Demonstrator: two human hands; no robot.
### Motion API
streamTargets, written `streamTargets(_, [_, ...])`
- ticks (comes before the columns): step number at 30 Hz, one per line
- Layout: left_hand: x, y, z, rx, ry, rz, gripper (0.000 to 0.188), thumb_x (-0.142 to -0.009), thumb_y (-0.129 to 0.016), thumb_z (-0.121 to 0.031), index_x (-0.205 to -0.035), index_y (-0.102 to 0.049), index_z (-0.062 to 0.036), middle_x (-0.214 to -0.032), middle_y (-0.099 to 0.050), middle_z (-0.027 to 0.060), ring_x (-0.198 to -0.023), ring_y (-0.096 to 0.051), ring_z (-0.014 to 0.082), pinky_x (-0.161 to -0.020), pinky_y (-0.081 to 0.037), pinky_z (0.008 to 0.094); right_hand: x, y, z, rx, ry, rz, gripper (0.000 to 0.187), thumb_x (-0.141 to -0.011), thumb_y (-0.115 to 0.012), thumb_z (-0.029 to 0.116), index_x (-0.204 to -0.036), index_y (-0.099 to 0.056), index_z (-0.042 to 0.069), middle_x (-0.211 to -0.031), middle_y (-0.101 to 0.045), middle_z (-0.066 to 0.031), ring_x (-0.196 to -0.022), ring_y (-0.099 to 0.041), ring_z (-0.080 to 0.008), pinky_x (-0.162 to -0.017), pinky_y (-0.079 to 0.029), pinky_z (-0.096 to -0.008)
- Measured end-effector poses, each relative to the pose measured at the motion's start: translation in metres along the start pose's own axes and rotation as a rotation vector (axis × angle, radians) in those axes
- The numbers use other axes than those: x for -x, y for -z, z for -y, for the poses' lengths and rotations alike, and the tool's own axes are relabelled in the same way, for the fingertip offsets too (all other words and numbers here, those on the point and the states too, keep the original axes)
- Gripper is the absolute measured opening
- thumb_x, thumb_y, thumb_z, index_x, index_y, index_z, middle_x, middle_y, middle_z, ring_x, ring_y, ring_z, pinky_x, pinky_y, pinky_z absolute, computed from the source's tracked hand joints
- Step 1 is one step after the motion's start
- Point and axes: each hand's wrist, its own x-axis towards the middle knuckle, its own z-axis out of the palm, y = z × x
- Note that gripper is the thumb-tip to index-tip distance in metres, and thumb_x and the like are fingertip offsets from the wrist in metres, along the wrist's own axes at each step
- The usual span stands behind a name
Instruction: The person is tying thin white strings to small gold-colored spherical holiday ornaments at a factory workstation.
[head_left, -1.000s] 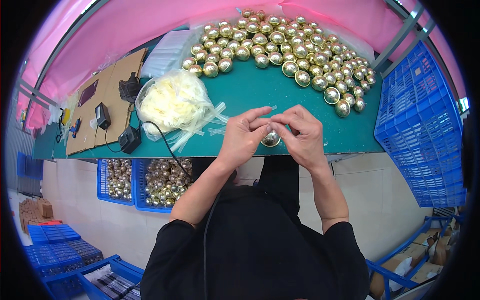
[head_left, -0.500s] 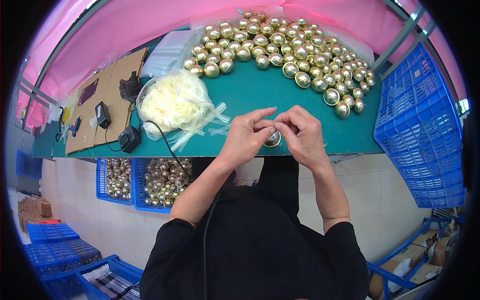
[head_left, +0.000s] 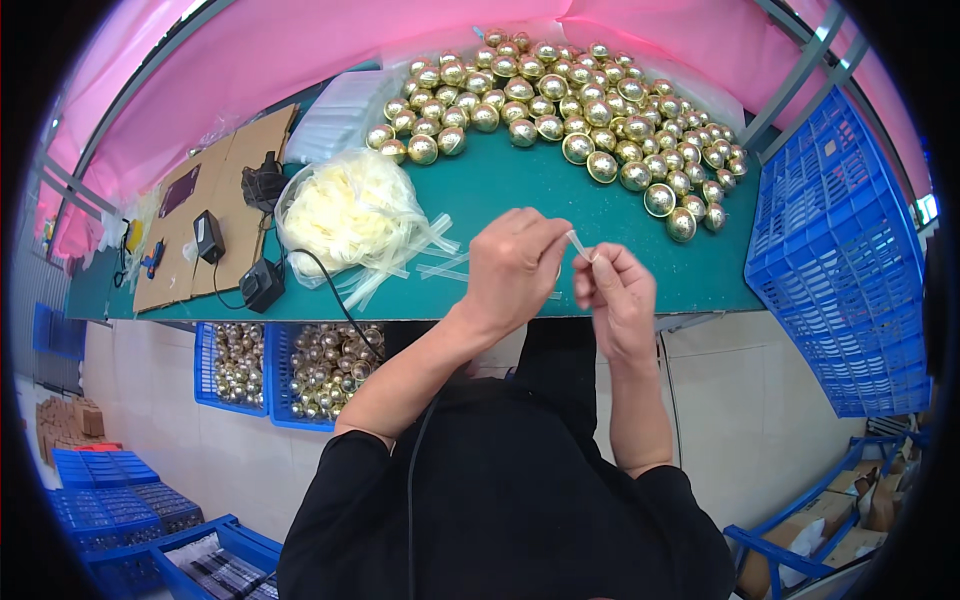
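Holds a short translucent strip (head_left: 579,244) between both hands, above the near part of the green surface (head_left: 500,185); counts clock hours from that strip. Pinches one end in the left hand (head_left: 512,263), at 8 o'clock, with fingers curled and closed together; nips the other end between thumb and forefinger of the right hand (head_left: 622,300), at 4 o'clock. Faces a crowd of shiny gold balls (head_left: 598,112) at 12 o'clock, curving round to 2 o'clock. Has a clear plastic bag of pale yellow strips (head_left: 345,210) at 9 o'clock, with loose translucent strips (head_left: 425,238) just beside it, toward the left hand. Shows, farther out at 9 o'clock, a cardboard sheet (head_left: 228,190) with a black power adapter (head_left: 208,237) on it. Includes a slatted blue crate (head_left: 830,260) at 3 o'clock, well apart from the right hand, and, lower down at 8 o'clock, two blue crates (head_left: 268,372) filled with similar balls (head_left: 330,375).
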Motion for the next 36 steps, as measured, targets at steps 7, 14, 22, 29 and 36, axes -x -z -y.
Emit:
streamTargets(7, [0.015, 0.002, -0.012, 0.302, -0.136, 0.016, 0.020, -0.084, -0.072, 0.007, -0.101, -0.078, -0.0016, -0.089, -0.075, 0.0111, -0.080, -0.071, 0.0234, -0.069, -0.056, 0.0334, 0.026, -0.015, -0.024, -0.369, -0.043, 0.042, 0.020, -0.107, -0.059, 0.014, -0.119, -0.064, -0.002, -0.143, -0.059, -0.0177, -0.129, -0.058, -0.0222, -0.113, -0.042, -0.0408])
streamTargets(14, [0.029, 0.010, -0.011, 0.710, 0.318, 0.072, 0.012, -0.092, -0.077, -0.002, -0.103, -0.081, -0.0017, -0.101, -0.076, 0.0095, -0.086, -0.070, 0.0159, -0.072, -0.056, 0.0274, 0.002, -0.011, -0.021, 0.028, 0.378, 0.091, 0.016, -0.107, -0.060, 0.016, -0.115, -0.064, 0.002, -0.163, -0.041, -0.0197, -0.141, -0.049, -0.0317, -0.112, -0.043, -0.0462])
streamTargets(22, [0.036, 0.009, 0.006, 1.084, 0.604, 0.139, 0.010, -0.096, -0.073, -0.002, -0.103, -0.078, 0.0034, -0.104, -0.073, 0.0151, -0.086, -0.070, 0.0203, -0.076, -0.058, 0.0320, -0.016, -0.004, -0.012, 0.280, 0.453, 0.199, 0.012, -0.103, -0.066, 0.014, -0.103, -0.063, 0.002, -0.143, -0.058, -0.0198, -0.118, -0.062, -0.0269, -0.099, -0.050, -0.0401])
streamTargets(29, [0.032, 0.020, 0.008, 1.026, 0.741, 0.230, 0.009, -0.096, -0.074, -0.003, -0.101, -0.077, 0.0036, -0.095, -0.075, 0.0090, -0.078, -0.071, 0.0131, -0.072, -0.058, 0.0274, -0.015, -0.005, -0.004, 0.531, 0.455, 0.216, 0.007, -0.102, -0.066, 0.006, -0.102, -0.063, 0.000, -0.128, -0.064, -0.0182, -0.112, -0.063, -0.0234, -0.098, -0.051, -0.0362])
streamTargets(36, [0.040, 0.005, 0.022, 0.991, 0.766, 0.182, 0.009, -0.097, -0.073, -0.007, -0.101, -0.073, 0.0010, -0.093, -0.074, 0.0053, -0.079, -0.068, 0.0092, -0.069, -0.054, 0.0240, -0.008, -0.005, -0.021, 0.422, 0.253, 0.032, 0.009, -0.099, -0.070, 0.003, -0.104, -0.069, -0.004, -0.109, -0.070, -0.0111, -0.099, -0.066, -0.0146, -0.086, -0.053, -0.0284])
